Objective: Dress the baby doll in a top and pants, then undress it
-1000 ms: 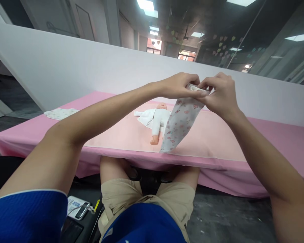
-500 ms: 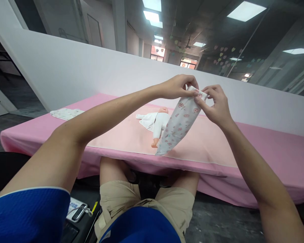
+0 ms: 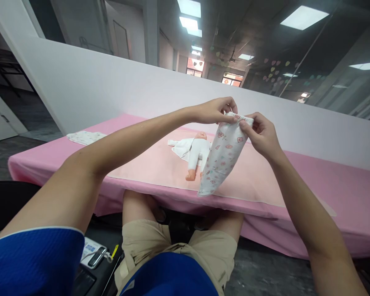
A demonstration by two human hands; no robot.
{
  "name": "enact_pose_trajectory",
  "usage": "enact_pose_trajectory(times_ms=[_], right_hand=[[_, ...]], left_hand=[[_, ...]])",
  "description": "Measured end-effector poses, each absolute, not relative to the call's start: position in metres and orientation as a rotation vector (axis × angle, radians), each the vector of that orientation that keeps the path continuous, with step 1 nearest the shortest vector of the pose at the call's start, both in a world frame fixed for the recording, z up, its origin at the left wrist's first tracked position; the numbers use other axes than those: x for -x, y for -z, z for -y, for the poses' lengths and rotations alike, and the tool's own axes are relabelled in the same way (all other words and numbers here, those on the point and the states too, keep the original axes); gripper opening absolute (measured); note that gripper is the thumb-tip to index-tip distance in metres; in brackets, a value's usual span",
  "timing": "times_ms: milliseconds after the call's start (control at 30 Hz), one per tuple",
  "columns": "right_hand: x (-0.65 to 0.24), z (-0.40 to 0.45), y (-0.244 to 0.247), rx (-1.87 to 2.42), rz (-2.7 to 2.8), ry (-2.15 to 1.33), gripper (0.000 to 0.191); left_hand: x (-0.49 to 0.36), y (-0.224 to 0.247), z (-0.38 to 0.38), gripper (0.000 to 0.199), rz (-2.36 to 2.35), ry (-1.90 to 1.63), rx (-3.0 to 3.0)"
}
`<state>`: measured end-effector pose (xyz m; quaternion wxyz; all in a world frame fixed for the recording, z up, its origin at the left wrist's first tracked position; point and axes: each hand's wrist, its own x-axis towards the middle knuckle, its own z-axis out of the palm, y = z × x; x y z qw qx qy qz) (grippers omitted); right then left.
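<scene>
A small white printed garment hangs from both hands by its gathered top edge, its lower end tapering down near the table's front edge. My left hand pinches the upper left of that edge, fingers closed. At the upper right, my right hand grips it between thumb and fingers. Behind and left of the garment, a doll in white clothes lies on its back on a peach mat, feet toward me. The garment hides part of the doll's side.
The mat lies on a pink-covered table. Another white printed cloth rests at the table's left. A white partition with glass above it stands behind. A badge and a device lie on a dark surface at lower left.
Both hands have lowered slightly with the garment. Its lower end has moved right, uncovering more of the doll's legs. The view has shifted a little.
</scene>
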<state>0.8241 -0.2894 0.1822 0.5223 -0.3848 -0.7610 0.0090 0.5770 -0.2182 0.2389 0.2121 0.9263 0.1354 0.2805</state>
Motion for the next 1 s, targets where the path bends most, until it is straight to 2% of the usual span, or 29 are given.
enact_pose_trajectory(times_ms=[67, 200, 333, 433, 533, 633, 700, 833, 1000], right_hand=[[-0.822, 0.291, -0.181, 0.888, 1.809, -0.017, 0.048], [-0.819, 0.289, -0.179, 0.831, 1.811, -0.020, 0.059], [-0.818, 0.278, -0.170, 0.832, 1.791, -0.018, 0.062], [-0.817, 0.271, -0.153, 0.853, 1.674, -0.068, 0.077], [-0.811, 0.273, -0.123, 0.898, 1.623, -0.406, 0.092], [-0.795, 0.276, -0.084, 1.007, 1.706, -0.996, 0.079], [-0.779, 0.274, -0.057, 1.063, 1.707, -1.243, 0.070], [-0.732, 0.259, -0.014, 1.001, 1.585, -1.440, 0.069], [-0.671, 0.240, 0.008, 0.929, 1.402, -1.668, 0.070]], left_hand=[[-0.577, -0.239, 0.220, 0.056, -0.400, -0.791, -2.579], [-0.580, -0.242, 0.221, 0.055, -0.448, -0.758, -2.611], [-0.589, -0.243, 0.217, 0.051, -0.463, -0.726, -2.673], [-0.596, -0.244, 0.216, 0.049, -0.521, -0.714, -2.707], [-0.596, -0.250, 0.219, 0.047, -0.615, -0.707, -2.723], [-0.587, -0.260, 0.215, 0.045, -0.676, -0.725, -2.724], [-0.574, -0.269, 0.204, 0.046, -0.735, -0.765, -2.705], [-0.520, -0.281, 0.163, 0.051, -0.932, -0.884, -2.578], [-0.397, -0.266, 0.104, 0.061, -1.365, -0.972, -2.277]])
